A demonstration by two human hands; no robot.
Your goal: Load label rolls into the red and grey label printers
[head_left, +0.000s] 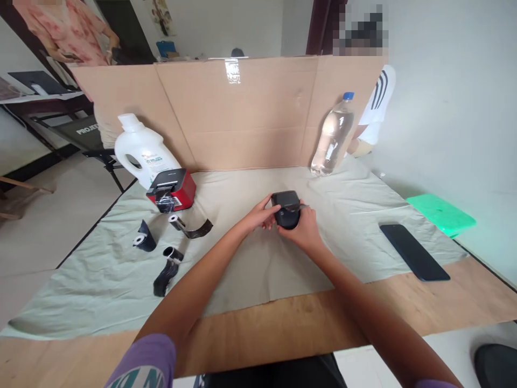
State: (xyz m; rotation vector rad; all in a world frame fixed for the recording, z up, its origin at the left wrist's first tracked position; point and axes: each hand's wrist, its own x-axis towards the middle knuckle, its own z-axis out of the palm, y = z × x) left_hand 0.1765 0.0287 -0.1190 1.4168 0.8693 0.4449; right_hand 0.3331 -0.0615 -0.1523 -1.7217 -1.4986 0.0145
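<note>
In the middle of the cloth I have a small black boxy device, which looks like a compact label printer. My left hand grips its left side, thumb on the front and fingers curled beneath. My right hand is closed around its right side. A dark strip shows by the right fingertips; whether they pinch it I cannot make out. Left of my hands lie a black roll with a curled tail, a second roll and a third roll. Behind these sits a red and black printer.
At the back stands a cardboard screen. A white jug is at back left, a water bottle at back right. A black phone lies right, near a green stool. Two people are behind the screen.
</note>
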